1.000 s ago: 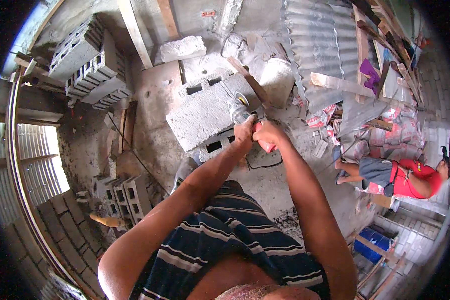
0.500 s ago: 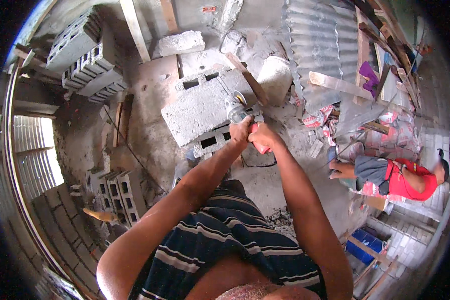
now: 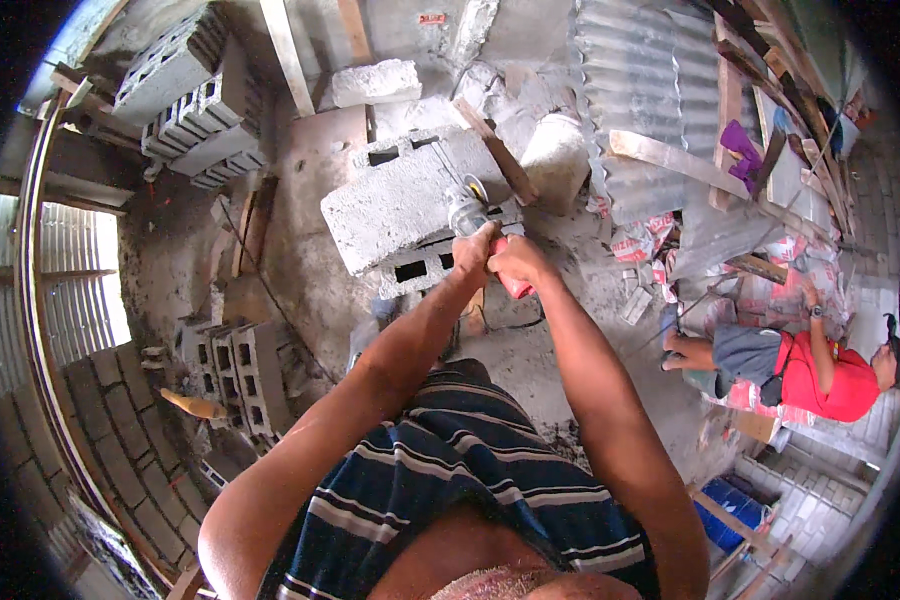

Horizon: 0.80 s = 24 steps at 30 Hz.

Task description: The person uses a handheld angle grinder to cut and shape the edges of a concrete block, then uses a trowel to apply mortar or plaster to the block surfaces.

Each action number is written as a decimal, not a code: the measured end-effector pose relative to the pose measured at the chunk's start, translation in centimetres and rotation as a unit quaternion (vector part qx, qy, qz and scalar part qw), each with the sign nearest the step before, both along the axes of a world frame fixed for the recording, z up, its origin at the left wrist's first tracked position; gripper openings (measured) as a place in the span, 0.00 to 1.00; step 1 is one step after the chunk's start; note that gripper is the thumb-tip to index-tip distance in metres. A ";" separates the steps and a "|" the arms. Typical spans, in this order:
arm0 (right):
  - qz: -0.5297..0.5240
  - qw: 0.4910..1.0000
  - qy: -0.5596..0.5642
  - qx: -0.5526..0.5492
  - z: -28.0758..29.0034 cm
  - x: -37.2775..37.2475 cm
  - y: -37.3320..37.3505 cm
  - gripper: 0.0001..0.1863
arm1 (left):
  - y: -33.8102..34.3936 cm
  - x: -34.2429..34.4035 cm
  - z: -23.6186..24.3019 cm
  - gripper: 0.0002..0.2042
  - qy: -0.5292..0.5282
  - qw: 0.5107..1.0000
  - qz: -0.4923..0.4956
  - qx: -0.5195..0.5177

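Observation:
Both my hands grip an angle grinder (image 3: 516, 284) with a red body and a silver-grey head. My left hand (image 3: 473, 248) is closed around the front of it, just behind the head. Behind that, my right hand (image 3: 520, 260) wraps the red body. The grinder's round disc meets the top of a grey concrete block (image 3: 385, 215) near its right end. A thin straight line runs along the block's top from the disc. This block lies flat on other hollow blocks (image 3: 410, 271), whose openings show at the near and far sides.
Stacked hollow blocks (image 3: 195, 110) stand far left, more blocks (image 3: 240, 375) nearer left. A wooden stick (image 3: 495, 150) leans beside a pale bucket (image 3: 558, 155). Corrugated sheets (image 3: 640, 110) and planks lie right. A person in a red shirt (image 3: 820, 378) is by cement bags; a blue drum (image 3: 727, 512) stands lower right.
The view has shifted slightly. My hands and the grinder have drawn a little toward me relative to the block. The person at right has stretched an arm out toward the bags.

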State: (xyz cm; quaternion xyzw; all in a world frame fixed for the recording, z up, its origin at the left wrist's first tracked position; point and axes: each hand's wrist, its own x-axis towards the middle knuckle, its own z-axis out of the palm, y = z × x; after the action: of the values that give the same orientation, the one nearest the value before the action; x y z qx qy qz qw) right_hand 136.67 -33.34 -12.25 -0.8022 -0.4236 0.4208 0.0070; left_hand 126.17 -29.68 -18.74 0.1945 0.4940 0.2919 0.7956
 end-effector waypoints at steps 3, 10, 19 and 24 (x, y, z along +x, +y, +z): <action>0.045 0.999 0.023 0.019 -0.8 -1.3 1.5 0.34 | 0.4 -1.9 -2.3 0.14 0.033 0.980 0.028 0.196; 0.023 0.999 -0.023 0.022 -0.2 -1.3 -0.6 0.32 | -1.6 -2.0 -1.5 0.12 0.154 0.926 -0.078 0.335; 0.040 0.999 0.002 0.022 -0.2 -2.2 0.3 0.32 | -0.9 -2.3 -8.1 0.24 0.023 0.928 -0.036 0.369; -0.003 1.000 -0.004 0.003 -0.8 -0.6 -1.3 0.36 | -2.0 -1.9 -3.6 0.24 0.279 0.778 -0.173 0.535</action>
State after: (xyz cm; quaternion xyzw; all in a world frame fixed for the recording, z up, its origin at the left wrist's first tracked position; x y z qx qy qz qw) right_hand 136.11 -34.67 -13.07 -0.8048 -0.4230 0.4163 0.0090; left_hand 124.29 -31.64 -22.39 0.7439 0.4169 0.2998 0.4277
